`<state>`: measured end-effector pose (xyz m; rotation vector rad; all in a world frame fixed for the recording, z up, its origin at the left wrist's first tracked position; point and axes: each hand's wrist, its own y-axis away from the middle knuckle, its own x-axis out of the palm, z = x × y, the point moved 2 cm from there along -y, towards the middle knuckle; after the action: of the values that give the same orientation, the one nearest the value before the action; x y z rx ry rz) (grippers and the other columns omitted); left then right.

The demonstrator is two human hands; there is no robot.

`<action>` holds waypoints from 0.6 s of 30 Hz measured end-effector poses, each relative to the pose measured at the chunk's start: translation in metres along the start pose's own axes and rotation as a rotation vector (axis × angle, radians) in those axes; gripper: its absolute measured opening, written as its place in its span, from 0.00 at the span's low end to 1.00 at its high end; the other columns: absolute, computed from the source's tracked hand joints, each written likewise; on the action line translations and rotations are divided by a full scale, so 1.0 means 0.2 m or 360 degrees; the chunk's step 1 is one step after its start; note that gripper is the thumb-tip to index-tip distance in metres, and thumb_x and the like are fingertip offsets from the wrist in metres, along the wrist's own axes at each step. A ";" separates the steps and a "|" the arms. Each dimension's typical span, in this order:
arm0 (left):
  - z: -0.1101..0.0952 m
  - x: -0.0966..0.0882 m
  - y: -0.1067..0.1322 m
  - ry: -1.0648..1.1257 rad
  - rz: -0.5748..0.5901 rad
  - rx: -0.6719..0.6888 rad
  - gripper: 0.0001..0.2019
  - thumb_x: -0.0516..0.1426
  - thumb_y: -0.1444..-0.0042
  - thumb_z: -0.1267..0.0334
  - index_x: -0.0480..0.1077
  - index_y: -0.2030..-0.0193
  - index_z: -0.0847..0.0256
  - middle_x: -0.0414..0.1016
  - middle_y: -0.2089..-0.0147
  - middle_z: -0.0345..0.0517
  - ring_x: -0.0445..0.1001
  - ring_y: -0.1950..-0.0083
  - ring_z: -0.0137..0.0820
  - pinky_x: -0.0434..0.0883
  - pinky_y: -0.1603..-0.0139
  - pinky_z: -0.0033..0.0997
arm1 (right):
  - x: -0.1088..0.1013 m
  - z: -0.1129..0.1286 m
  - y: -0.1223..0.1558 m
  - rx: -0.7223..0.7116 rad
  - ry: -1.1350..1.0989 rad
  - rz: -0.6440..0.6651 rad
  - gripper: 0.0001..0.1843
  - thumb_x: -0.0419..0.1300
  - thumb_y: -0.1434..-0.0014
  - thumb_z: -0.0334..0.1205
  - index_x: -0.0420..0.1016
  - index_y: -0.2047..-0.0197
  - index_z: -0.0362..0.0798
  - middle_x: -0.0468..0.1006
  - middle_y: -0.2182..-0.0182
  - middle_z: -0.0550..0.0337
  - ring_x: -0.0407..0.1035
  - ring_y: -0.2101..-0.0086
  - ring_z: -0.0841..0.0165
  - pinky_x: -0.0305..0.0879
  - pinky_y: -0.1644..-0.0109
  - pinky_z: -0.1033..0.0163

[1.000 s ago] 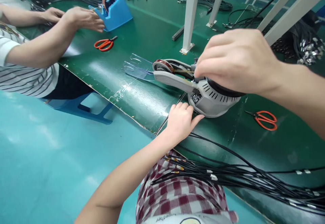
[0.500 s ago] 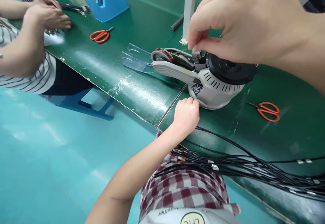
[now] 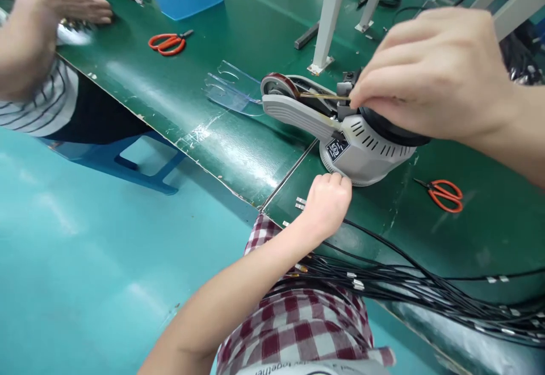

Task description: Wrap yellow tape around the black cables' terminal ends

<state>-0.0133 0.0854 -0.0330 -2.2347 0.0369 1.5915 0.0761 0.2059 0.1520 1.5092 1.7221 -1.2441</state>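
- Head view: our grey tape dispenser (image 3: 368,162) sits on the green table (image 3: 238,154), amber tape strip (image 3: 321,96) running from its roll to our R hand (image 3: 438,74).
- R hand: over dispenser's top, fingers (image 3: 395,66) bunched at strip; grip hidden, can't tell.
- L hand (image 3: 327,202): just on dispenser's near side, clenched on thin black cables (image 3: 364,227), metal tips (image 3: 300,203) poking out.
- Orange-handled scissors (image 3: 445,196): R of dispenser; cable bundle (image 3: 417,290) nearer us.

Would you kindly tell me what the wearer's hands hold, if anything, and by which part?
The left hand grips black cable near its silver ends. The right hand is at the drawn-out tape; whether it pinches it cannot be told.
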 end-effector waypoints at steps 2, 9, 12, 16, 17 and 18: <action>0.01 0.00 0.01 0.0008 0.0022 -0.0014 0.06 0.55 0.34 0.69 0.69 0.64 0.62 0.73 0.65 0.48 0.72 0.62 0.41 0.65 0.60 0.40 | 0.02 0.00 0.04 -0.0062 0.0026 -0.0082 0.11 0.54 0.33 0.35 0.76 0.63 0.51 0.81 0.66 0.68 0.74 0.62 0.67 0.55 0.65 0.59; 0.03 0.00 0.02 -0.0002 -0.0042 -0.0073 0.06 0.54 0.34 0.72 0.69 0.63 0.62 0.72 0.64 0.49 0.71 0.60 0.42 0.65 0.59 0.41 | 0.07 0.01 0.10 -0.0092 -0.0034 -0.0278 0.10 0.57 0.31 0.39 0.76 0.64 0.49 0.83 0.64 0.72 0.76 0.63 0.71 0.59 0.65 0.62; 0.06 -0.01 0.02 0.0017 0.0003 -0.0045 0.06 0.55 0.34 0.70 0.69 0.64 0.62 0.73 0.64 0.48 0.72 0.60 0.42 0.65 0.59 0.41 | 0.07 0.01 0.10 -0.0068 -0.0052 -0.0283 0.06 0.59 0.32 0.36 0.76 0.63 0.50 0.84 0.62 0.72 0.77 0.62 0.71 0.59 0.64 0.62; 0.03 -0.01 0.02 0.0030 0.0012 -0.0113 0.07 0.54 0.34 0.72 0.70 0.64 0.63 0.73 0.64 0.50 0.72 0.60 0.42 0.65 0.59 0.42 | 0.07 0.01 0.11 -0.0057 -0.0042 -0.0293 0.02 0.63 0.36 0.34 0.77 0.61 0.50 0.84 0.62 0.73 0.77 0.62 0.70 0.60 0.64 0.62; 0.02 -0.01 0.02 0.0055 0.0014 -0.0095 0.06 0.54 0.35 0.73 0.69 0.64 0.63 0.73 0.64 0.50 0.72 0.60 0.42 0.65 0.59 0.42 | 0.07 0.01 0.11 -0.0068 -0.0044 -0.0301 0.01 0.64 0.36 0.35 0.77 0.61 0.50 0.84 0.62 0.73 0.77 0.62 0.69 0.61 0.64 0.61; 0.00 -0.01 0.02 0.0085 0.0023 -0.0063 0.06 0.55 0.36 0.73 0.69 0.64 0.63 0.73 0.64 0.49 0.72 0.60 0.42 0.65 0.60 0.41 | 0.07 0.01 0.11 -0.0076 -0.0048 -0.0311 0.01 0.64 0.37 0.35 0.77 0.62 0.50 0.84 0.62 0.73 0.78 0.62 0.69 0.61 0.64 0.61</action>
<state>-0.0151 0.0814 -0.0323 -2.3119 0.0370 1.5525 0.0936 0.2107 0.1327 1.3133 1.9023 -1.3050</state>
